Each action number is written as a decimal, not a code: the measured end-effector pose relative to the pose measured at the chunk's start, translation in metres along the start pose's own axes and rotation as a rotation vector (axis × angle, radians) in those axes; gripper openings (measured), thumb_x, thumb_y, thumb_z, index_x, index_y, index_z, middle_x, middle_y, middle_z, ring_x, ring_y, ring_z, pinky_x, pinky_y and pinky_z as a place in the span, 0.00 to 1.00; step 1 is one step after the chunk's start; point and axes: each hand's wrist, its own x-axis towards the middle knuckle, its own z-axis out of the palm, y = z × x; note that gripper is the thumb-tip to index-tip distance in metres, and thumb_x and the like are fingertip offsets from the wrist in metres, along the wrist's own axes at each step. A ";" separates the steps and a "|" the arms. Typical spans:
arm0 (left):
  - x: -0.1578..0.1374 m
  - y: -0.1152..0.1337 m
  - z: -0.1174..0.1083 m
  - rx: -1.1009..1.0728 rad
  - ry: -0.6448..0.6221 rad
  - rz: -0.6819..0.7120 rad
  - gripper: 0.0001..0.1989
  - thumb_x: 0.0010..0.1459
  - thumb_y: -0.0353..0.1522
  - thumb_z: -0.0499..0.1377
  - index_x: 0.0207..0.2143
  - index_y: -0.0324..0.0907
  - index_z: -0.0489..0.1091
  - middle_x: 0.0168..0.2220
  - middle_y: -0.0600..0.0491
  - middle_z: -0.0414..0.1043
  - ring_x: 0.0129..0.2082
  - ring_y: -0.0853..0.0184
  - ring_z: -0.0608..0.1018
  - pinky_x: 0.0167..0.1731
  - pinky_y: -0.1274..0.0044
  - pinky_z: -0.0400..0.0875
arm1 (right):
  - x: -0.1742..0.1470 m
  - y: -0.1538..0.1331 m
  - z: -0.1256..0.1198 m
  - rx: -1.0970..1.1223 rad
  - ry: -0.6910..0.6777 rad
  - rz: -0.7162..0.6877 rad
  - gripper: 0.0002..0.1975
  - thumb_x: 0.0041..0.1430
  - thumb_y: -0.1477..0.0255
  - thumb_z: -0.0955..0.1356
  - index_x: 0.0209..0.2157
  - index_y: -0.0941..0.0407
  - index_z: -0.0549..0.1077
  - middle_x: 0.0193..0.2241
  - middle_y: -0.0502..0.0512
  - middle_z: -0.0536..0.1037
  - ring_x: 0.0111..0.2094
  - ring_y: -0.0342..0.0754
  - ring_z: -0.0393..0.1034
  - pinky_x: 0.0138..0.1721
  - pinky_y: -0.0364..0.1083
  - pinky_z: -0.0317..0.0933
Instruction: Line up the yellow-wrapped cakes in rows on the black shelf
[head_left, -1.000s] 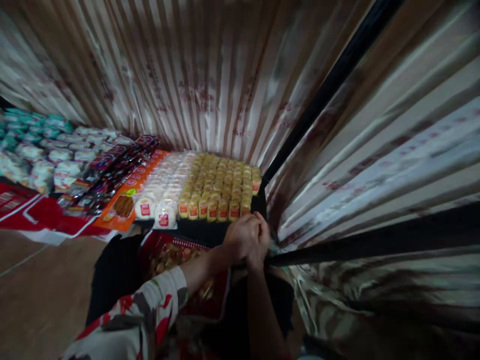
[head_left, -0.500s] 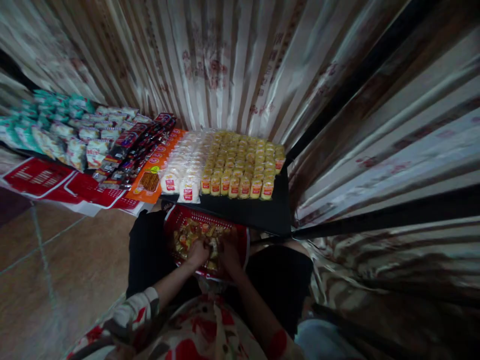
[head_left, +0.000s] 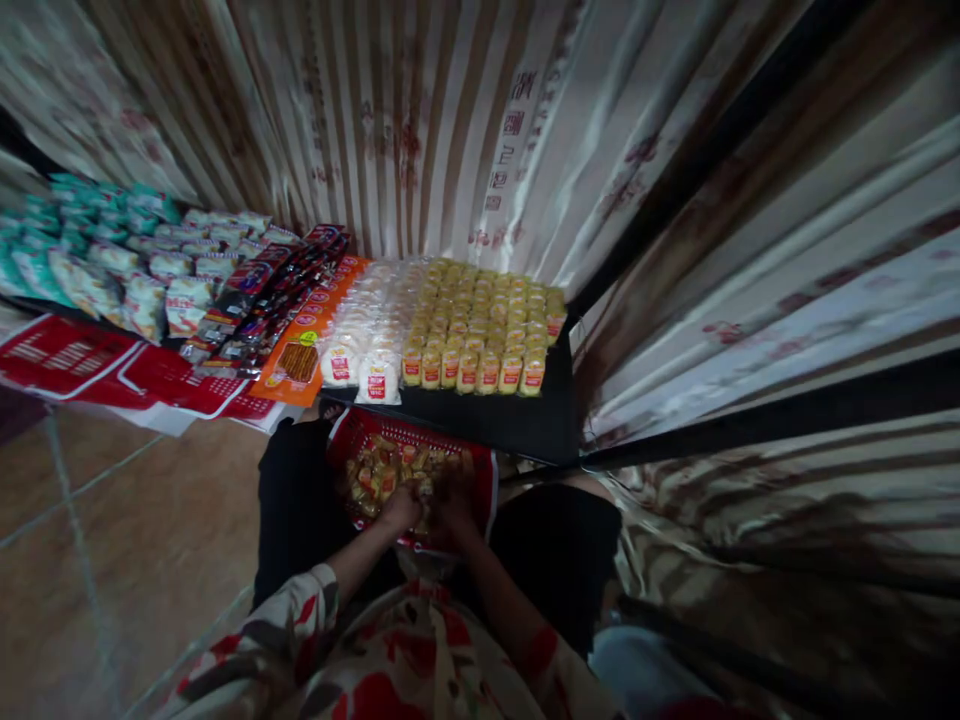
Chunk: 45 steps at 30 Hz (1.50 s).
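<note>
Red basket (head_left: pixel 356 428) | wrapped yellow snacks (head_left: pixel 379 475) inside | left hand (head_left: pixel 402 508), right hand (head_left: pixel 454 503) among them | both grips: cannot tell

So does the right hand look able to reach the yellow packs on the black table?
Probably yes: the right hand is in the red basket, on the near side of the yellow packs, and only the basket's rim and the front strip of the black table seem to lie between.
</note>
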 end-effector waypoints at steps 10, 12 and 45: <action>-0.018 0.010 -0.016 -0.055 0.048 0.381 0.24 0.50 0.22 0.57 0.51 0.43 0.68 0.53 0.50 0.66 0.52 0.66 0.69 0.53 0.76 0.63 | -0.013 -0.035 -0.032 0.228 0.003 0.053 0.15 0.47 0.61 0.67 0.32 0.57 0.76 0.33 0.56 0.80 0.39 0.52 0.74 0.41 0.50 0.65; -0.019 0.017 -0.023 -0.066 0.087 0.443 0.19 0.53 0.25 0.56 0.49 0.43 0.69 0.49 0.49 0.68 0.48 0.66 0.71 0.50 0.74 0.65 | -0.018 -0.052 -0.045 0.267 -0.019 0.035 0.16 0.48 0.58 0.66 0.30 0.57 0.76 0.31 0.55 0.80 0.38 0.52 0.73 0.40 0.49 0.65; -0.004 0.225 -0.115 -0.058 0.239 0.856 0.10 0.58 0.35 0.56 0.36 0.37 0.72 0.28 0.53 0.70 0.29 0.69 0.72 0.31 0.79 0.67 | 0.008 -0.154 -0.150 0.092 0.656 -0.493 0.21 0.58 0.59 0.61 0.46 0.58 0.72 0.40 0.60 0.77 0.38 0.49 0.71 0.43 0.49 0.66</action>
